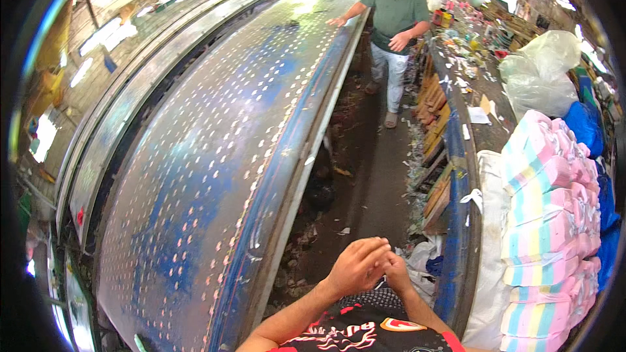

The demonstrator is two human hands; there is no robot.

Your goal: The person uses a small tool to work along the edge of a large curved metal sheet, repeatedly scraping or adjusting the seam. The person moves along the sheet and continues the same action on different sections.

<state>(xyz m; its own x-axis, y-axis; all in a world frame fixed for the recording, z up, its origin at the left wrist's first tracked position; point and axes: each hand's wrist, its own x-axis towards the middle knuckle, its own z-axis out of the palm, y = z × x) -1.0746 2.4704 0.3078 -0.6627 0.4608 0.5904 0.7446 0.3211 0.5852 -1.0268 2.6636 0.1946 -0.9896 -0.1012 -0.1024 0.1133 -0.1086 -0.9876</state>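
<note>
Just ahead of my chest, low in the view, my two hands meet. My left hand (pixel 357 264) curves over with its fingers pressed together. Close against it, my right hand (pixel 396 272) is bent inward, its fingers partly covered by the left. Whatever lies between them, if anything, is hidden. Neither hand touches the long table (pixel 215 150) on my left, whose grey and blue top carries rows of small pale pieces.
Past a narrow dirt aisle (pixel 365 189), a person (pixel 394 19) in a green shirt stands with one hand over the table's far end. Striped pastel bundles (pixel 541 234) are stacked at right, below a clear plastic bag (pixel 541 75). A scrap-strewn bench (pixel 479 85) lines the aisle.
</note>
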